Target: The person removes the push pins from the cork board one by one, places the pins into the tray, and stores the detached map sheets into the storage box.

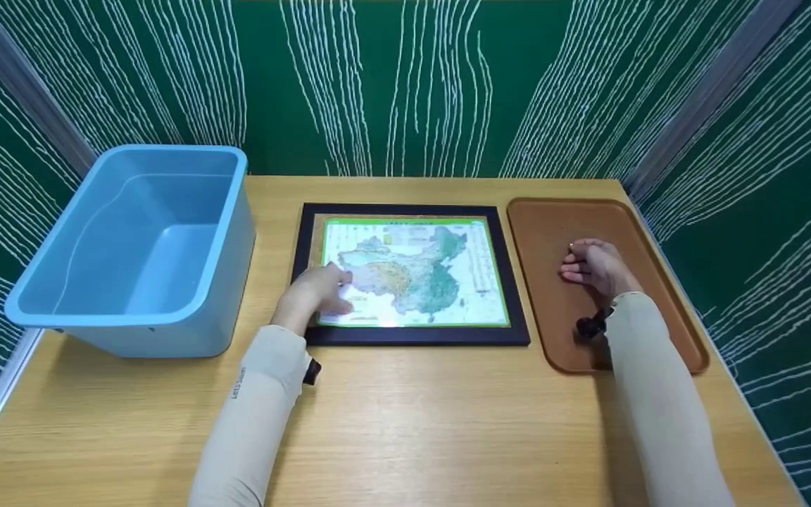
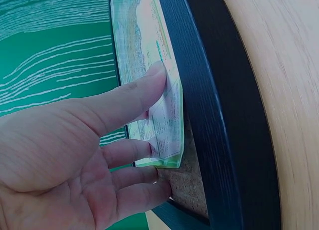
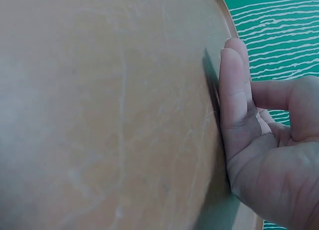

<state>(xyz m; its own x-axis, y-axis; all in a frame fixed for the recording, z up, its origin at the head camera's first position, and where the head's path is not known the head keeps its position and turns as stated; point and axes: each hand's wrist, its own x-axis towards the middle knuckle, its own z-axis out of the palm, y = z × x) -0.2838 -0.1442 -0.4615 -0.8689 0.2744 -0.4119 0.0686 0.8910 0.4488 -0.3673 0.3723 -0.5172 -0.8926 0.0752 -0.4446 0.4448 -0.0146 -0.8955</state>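
A map sheet [image 1: 405,274] with a green border lies on a cork board inside a dark frame [image 1: 412,336]. My left hand [image 1: 317,292] is over the map's left edge, thumb and fingers spread apart. In the left wrist view, the thumb [image 2: 149,85] overlaps the map while the other fingertips reach its edge and the bare cork [image 2: 192,177]. Low over the brown tray [image 1: 553,331], my right hand [image 1: 597,266] has its thumb and fingertips brought together. A small pale speck shows at those fingertips in the head view; I cannot tell what it is.
To the left stands a large blue plastic bin [image 1: 229,282]. A wooden table [image 1: 434,422] carries the bin, frame and tray. Green walls with white lines [image 1: 434,91] rise behind and at both sides, close to the table's edges.
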